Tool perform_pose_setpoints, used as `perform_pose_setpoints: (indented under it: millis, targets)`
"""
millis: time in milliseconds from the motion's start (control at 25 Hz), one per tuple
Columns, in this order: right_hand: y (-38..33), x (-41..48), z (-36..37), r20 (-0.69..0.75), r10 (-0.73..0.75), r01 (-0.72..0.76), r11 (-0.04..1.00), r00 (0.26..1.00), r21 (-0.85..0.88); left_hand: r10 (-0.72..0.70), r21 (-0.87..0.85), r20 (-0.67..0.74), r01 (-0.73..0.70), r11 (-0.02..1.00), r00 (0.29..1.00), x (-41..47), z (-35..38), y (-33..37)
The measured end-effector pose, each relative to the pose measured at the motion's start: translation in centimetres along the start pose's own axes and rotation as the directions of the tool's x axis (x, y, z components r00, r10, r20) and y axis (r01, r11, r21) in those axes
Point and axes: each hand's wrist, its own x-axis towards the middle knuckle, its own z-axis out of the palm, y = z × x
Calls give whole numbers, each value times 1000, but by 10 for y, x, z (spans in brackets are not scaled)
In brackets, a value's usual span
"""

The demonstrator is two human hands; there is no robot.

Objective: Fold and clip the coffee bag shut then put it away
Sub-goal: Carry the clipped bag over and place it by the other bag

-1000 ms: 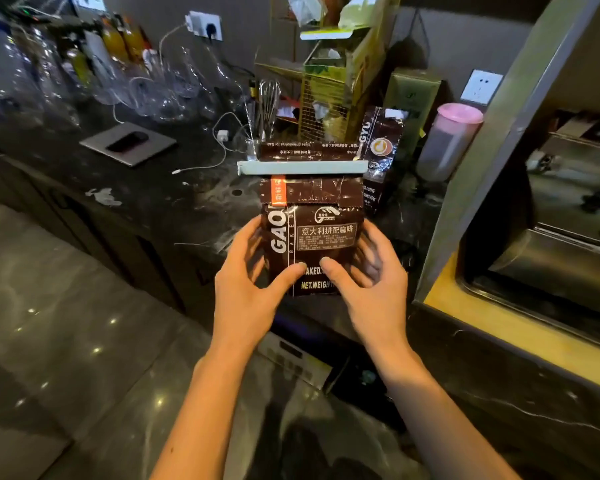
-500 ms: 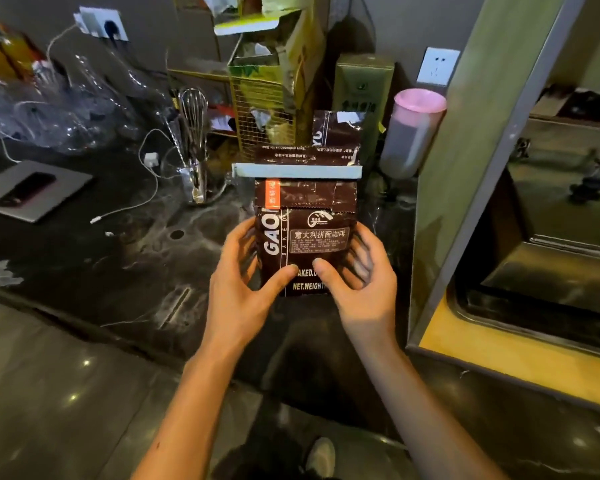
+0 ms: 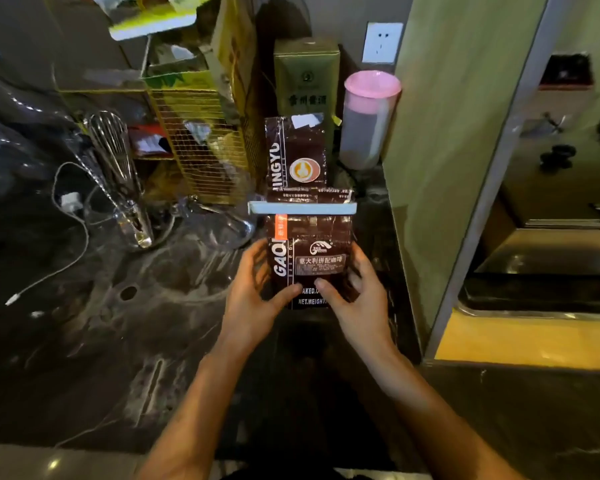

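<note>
A dark brown coffee bag [image 3: 309, 251] with white lettering stands upright in the middle of the view, its top folded over. A long pale clip [image 3: 302, 207] is clamped across the fold. My left hand [image 3: 253, 299] grips the bag's lower left side, thumb on the front. On the lower right side sits my right hand [image 3: 357, 299], thumb also on the front. The bag is over the dark counter [image 3: 118, 341], just in front of a second brown coffee bag [image 3: 295, 150]. Its bottom edge is hidden by my thumbs and hands.
Behind stand a green carton [image 3: 305, 74], a pink-lidded jar [image 3: 368, 123], a yellow wire basket [image 3: 201, 147] and a whisk in a glass [image 3: 118, 174]. A white cable [image 3: 66, 244] trails at left. A tall pale panel [image 3: 458, 150] rises close on the right.
Both hands have carried the clipped bag forward and right over the counter, closer to the second bag and the panel. The grip is unchanged.
</note>
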Motion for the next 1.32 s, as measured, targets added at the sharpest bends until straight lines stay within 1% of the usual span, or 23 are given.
perform_pose_setpoints:
  millis: [40, 160, 320, 440, 560, 640, 760, 920, 1040, 1080, 1200, 1320]
  targets:
    - [10, 2, 12, -12, 15, -15, 1000, 1000, -26, -34, 32, 47, 32, 999, 998, 9, -10, -14]
    - [33, 7, 40, 0, 88, -87, 992, 996, -94, -130, 96, 70, 123, 988, 989, 27, -33, -53]
    - [53, 20, 57, 31, 190, -185, 976, 981, -119, -187, 118, 109, 174, 978, 976, 42, -39, -83]
    - [65, 22, 54, 4, 238, -235, 965, 971, -119, -207, 156, 161, 182, 971, 965, 44, -33, -98]
    - [70, 26, 44, 59, 267, -262, 962, 962, -82, -216, 191, 163, 184, 964, 963, 46, -30, -102]
    - [72, 28, 36, 103, 277, -272, 960, 955, -65, -215, 227, 186, 171, 959, 959, 53, -29, -103]
    - [77, 26, 29, 148, 271, -259, 961, 951, -95, -212, 259, 202, 157, 953, 956, 65, -27, -103]
    - [82, 36, 30, 94, 223, -205, 964, 970, -168, -164, 303, 196, 100, 948, 967, 73, -24, -104]
    - [81, 59, 32, 80, 158, -131, 955, 984, -268, -138, 303, 153, 86, 949, 979, 83, -15, -101]
    - [80, 69, 32, 78, 153, -126, 954, 985, -273, -133, 298, 132, 89, 950, 982, 88, -11, -99]
    - [80, 94, 26, 78, 164, -141, 959, 983, -246, -128, 273, 73, 104, 957, 989, 104, 2, -95]
    - [81, 109, 19, 148, 233, -191, 949, 961, -249, -127, 259, 95, 99, 961, 987, 113, 5, -90]
